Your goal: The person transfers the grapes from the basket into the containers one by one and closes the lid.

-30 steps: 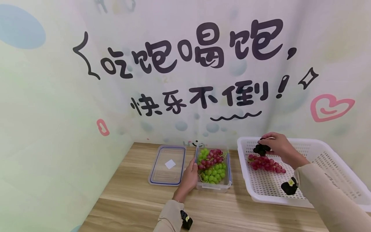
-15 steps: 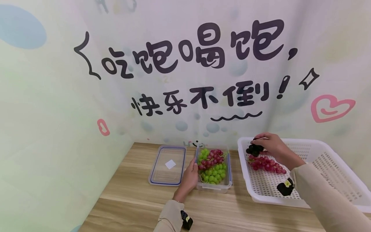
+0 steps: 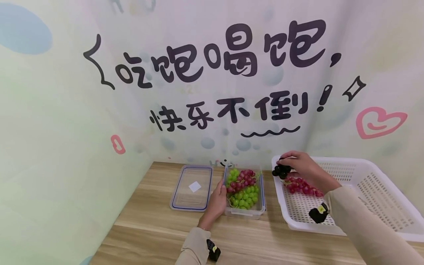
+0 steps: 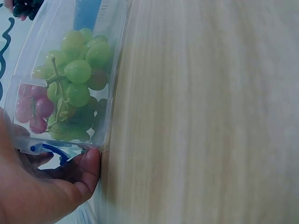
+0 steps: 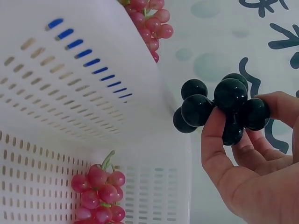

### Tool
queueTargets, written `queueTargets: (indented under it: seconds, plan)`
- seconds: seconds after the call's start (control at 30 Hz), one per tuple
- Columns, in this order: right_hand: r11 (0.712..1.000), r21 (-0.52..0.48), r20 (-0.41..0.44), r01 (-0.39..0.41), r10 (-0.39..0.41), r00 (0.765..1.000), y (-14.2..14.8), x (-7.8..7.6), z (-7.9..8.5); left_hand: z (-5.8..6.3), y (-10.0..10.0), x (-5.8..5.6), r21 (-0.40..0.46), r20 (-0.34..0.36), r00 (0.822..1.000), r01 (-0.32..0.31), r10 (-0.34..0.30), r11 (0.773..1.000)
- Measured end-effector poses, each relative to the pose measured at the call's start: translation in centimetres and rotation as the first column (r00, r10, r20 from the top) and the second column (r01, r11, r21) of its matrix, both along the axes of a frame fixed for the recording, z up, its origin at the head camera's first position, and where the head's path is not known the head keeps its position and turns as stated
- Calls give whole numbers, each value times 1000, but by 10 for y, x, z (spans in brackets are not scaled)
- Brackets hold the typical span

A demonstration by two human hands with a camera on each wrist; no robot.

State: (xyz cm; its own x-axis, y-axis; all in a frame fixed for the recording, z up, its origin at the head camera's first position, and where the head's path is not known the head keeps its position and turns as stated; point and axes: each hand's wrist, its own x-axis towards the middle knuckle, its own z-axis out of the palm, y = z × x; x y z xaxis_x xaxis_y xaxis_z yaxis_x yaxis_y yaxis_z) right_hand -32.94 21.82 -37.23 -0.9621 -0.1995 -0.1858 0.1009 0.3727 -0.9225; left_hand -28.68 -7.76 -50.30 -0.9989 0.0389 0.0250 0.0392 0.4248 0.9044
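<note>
My right hand (image 3: 306, 169) pinches a small bunch of black grapes (image 5: 231, 95) between thumb and fingers, above the left rim of a white perforated basket (image 3: 318, 230). Red grapes (image 3: 299, 186) lie inside that basket. With my left hand (image 3: 216, 202) I grip the left side of a clear plastic food container (image 3: 246, 212); in the left wrist view, the fingers curl beside a blue-lined side flap. Green grapes (image 3: 244, 198) and a bunch of red grapes (image 3: 246, 178) fill much of the container.
A clear lid with a blue seal (image 3: 192, 200) lies flat on the wooden table (image 3: 145, 217), left of the container. Behind the table hangs a printed backdrop (image 3: 198, 147), close to the far edge. The basket takes up the right side.
My right hand has carried the black grapes leftward, from over the red grapes to the basket's left rim. The left hand and the container have stayed in place.
</note>
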Motion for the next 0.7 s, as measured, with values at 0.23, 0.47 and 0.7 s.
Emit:
queueTargets:
  seconds: [0.23,0.47,0.7]
  plan:
    - [1000,21,0,-13,13,1000,-8,2,3,0,0,1,-4,-4,1000,-2,2,1000]
    - [998,-41,16,-47,47,999,-19,1,2,1,0,-1,-11,-10,1000,0,-1,1000]
    - [993,-84,35,-79,82,996,-30,2,-6,1,1,0,-1,-5,1000,-8,8,1000]
